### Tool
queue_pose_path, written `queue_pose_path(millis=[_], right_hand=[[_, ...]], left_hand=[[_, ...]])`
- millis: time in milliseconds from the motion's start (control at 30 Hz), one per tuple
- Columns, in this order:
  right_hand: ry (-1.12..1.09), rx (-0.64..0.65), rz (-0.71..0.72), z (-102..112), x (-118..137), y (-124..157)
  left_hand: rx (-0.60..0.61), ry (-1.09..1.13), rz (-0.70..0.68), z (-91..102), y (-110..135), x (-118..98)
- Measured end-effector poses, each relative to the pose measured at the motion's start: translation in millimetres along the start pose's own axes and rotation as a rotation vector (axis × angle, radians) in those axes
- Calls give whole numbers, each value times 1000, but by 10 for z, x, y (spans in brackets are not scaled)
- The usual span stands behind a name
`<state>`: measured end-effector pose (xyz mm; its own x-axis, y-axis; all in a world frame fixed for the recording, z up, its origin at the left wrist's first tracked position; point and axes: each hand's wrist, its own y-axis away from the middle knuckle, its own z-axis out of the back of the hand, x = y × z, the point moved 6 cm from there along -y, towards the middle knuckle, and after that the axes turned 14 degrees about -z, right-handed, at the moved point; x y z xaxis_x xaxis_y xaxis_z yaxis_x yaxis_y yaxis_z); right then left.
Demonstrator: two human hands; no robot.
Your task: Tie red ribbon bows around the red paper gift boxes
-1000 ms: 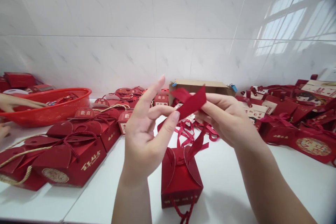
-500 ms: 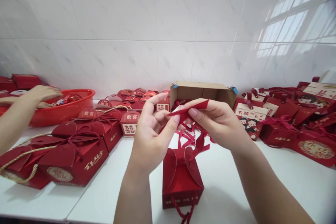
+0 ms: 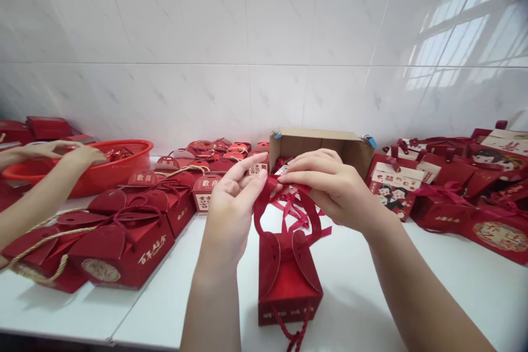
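Note:
A small red gift box stands upright on the white table in front of me, its rounded flaps raised. A twisted red cord hangs from its near side. Above the box, a red ribbon rises in a loop to my fingers. My left hand pinches one part of it between thumb and fingers. My right hand grips the ribbon from the other side, close to the left fingertips; its fingers partly hide the ribbon.
Red boxes with cord handles stand at the left, more boxes at the right. An open cardboard box sits behind my hands, with loose ribbons before it. Another person's hands reach over a red basket.
The ribbon has gone from a flat folded strip between my hands to a loop above the box. My right fingers have turned over it. The other person's second hand has come into view.

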<state>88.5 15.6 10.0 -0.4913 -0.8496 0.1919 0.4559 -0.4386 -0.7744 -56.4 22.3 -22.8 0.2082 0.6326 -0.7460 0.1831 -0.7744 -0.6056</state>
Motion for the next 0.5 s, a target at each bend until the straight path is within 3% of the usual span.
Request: queue_pose_path(millis=[133,233,333,433,500], right_hand=[[-202,-78,-160,80,-116,2],[-208,-152,-358,254,-262,216],[-80,-146,-542,448,-467,718],[107,-135,-751,564,-753,1395],[123,8,-866,462,-921,1771]], left_hand=[[-63,-461,-375,102,20,-255],[-17,-708,-524,335,55,-433],[168,-918,-515,735,108,-430],[383,-1026,-358,1201,241,-181],[517,-1075,-270,1405,371,29]])
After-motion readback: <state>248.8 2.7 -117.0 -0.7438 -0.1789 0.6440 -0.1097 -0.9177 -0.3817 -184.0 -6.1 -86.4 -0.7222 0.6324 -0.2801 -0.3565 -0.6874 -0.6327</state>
